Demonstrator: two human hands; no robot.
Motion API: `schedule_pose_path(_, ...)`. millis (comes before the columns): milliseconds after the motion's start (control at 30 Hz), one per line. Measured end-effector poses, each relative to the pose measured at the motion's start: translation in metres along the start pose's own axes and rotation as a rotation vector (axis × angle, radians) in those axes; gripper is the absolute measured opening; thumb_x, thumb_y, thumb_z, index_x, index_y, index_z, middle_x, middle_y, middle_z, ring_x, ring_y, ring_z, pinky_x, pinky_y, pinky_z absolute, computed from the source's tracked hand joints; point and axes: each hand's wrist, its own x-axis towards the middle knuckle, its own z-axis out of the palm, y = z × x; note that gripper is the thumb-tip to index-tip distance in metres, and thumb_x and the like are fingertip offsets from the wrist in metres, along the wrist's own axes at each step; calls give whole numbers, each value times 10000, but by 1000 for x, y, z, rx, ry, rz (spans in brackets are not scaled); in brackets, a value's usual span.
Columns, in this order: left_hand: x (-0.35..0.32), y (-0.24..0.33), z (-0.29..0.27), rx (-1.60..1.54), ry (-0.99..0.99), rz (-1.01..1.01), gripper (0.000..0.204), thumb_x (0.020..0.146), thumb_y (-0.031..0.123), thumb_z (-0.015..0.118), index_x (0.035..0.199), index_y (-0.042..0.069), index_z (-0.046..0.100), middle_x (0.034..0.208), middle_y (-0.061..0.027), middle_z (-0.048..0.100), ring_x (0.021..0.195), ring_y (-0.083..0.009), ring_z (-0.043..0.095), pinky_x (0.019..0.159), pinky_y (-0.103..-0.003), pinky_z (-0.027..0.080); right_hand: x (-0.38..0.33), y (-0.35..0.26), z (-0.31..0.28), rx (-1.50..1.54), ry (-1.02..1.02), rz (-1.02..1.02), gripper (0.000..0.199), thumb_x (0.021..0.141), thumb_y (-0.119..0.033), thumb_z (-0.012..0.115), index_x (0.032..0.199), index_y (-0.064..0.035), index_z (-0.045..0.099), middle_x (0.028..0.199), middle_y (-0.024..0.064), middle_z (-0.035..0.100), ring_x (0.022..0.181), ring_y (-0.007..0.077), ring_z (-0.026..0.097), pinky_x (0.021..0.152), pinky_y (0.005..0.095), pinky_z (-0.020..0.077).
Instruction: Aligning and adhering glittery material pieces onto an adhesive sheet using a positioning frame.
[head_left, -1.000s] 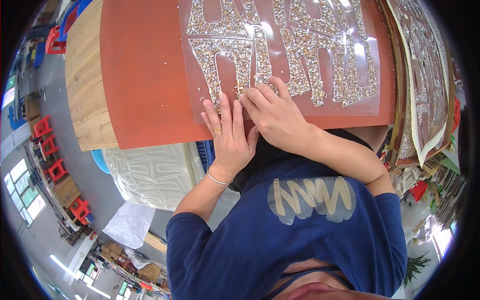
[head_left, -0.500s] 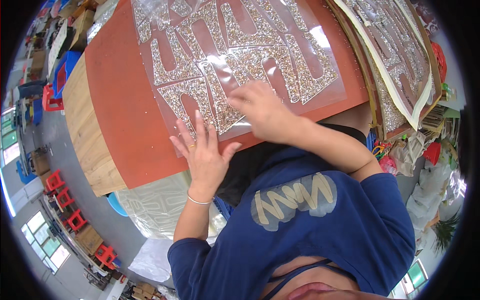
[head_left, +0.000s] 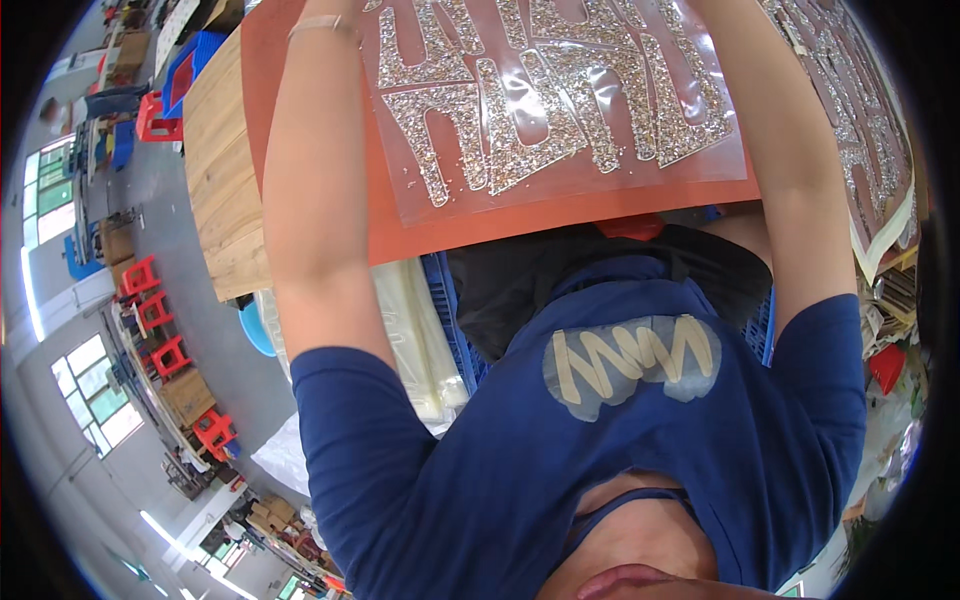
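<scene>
Both forearms reach far across the clear film sheet (head_left: 560,110) of glittery cut-out shapes lying on the orange mat (head_left: 330,130). The mat covers the wooden desk (head_left: 220,170). Each hand lies beyond the top edge, so its grip cannot be told.

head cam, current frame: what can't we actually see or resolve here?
- Both hands: cut off by the top edge, head view; grip unknown.
- Clear sheet of glitter shapes: far end cut off by the top edge.
- Blue crate: mostly hidden by the torso and orange mat.
- Right-side stack: warped at the fisheye rim.
</scene>
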Motion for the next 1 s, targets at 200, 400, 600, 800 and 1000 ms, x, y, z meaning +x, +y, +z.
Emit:
schedule_pose_path(200, 14, -52, 18, -188, -106, -410, 492, 856, 176, 678, 1281, 18, 486, 1120, -89, 583, 945, -214, 589, 791, -354, 498, 12, 11, 30, 48, 152, 165, 455, 926, -382, 561, 1203, -23, 526, 1209, 182, 535, 1089, 301, 524, 852, 428, 469)
schedule_pose_path(400, -42, -26, -11, -482, -32, -647, 559, 845, 128, 688, 1334, 37, 432, 1176, -118, 587, 1030, -270, 594, 848, -382, 519, 26, 39, 11, 500, -249, 329, 254, 922, -265, 565, 1043, -45, 608, 885, 88, 643, 806, 218, 616, 740, 369, 499)
schedule_pose_path(600, -88, 25, -58, -525, -26, -810, 510, 852, 93, 649, 1280, -49, 411, 1183, -188, 546, 1072, -301, 578, 823, -425, 522, -12, 25, 53, 158, 47, 138, 189, 944, -226, 516, 932, -71, 623, 768, 53, 644, 701, 185, 620, 689, 330, 508)
schedule_pose_path(800, -118, 41, -57, -161, 250, -831, 278, 872, 59, 637, 1101, -50, 523, 1007, -113, 617, 804, -156, 636, 688, -310, 564, -13, 24, 68, 230, 225, 117, 569, 870, -436, 631, 1220, -2, 517, 1040, 92, 621, 912, 210, 596, 726, 323, 479)
schedule_pose_path(1000, -126, 44, -34, -244, 274, -765, 150, 914, 88, 603, 980, -46, 589, 871, -77, 645, 746, -109, 614, 681, -245, 537, -25, 42, 126, -1240, 467, -488, 1091, 743, -548, 695, 1482, -16, 93, 1423, 299, 326, 1312, 403, 346, 1102, 573, 142)
